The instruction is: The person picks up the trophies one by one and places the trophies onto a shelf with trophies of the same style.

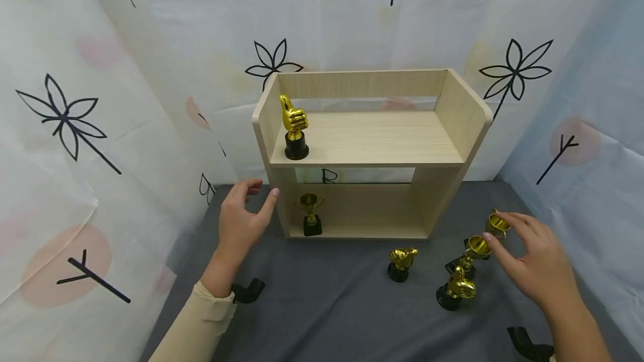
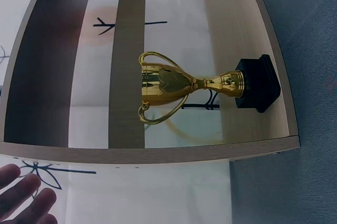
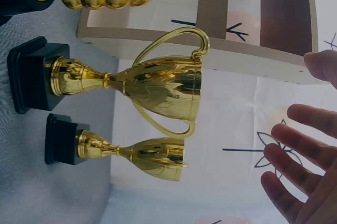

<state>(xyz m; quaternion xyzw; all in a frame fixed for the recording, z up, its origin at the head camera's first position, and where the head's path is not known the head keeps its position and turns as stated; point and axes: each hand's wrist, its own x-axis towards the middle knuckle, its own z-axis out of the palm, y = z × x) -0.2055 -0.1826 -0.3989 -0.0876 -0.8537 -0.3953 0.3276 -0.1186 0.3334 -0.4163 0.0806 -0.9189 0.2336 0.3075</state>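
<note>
My left hand [image 1: 244, 222] is held beside the shelf's left side, thumb and fingers apart, with nothing in it. Close by, a gold trophy cup [image 1: 312, 219] on a black base stands at the left of the lower shelf. Above it, a gold thumbs-up trophy [image 1: 295, 122] occupies the upper shelf's left end. My right hand [image 1: 540, 261] hovers by two gold trophy cups on the table, a nearer one [image 1: 477, 247] and a farther one [image 1: 498, 225]. Its spread fingers [image 3: 300, 145] are apart from both cups in the right wrist view.
A pale wooden two-tier shelf [image 1: 367, 167] stands at the back of the grey cloth-covered table [image 1: 322, 295]. Two more thumbs-up trophies, one [image 1: 402, 258] before the shelf and one [image 1: 460, 285] near the cups, stand on the cloth. Patterned white curtains [image 1: 201, 43] hang around.
</note>
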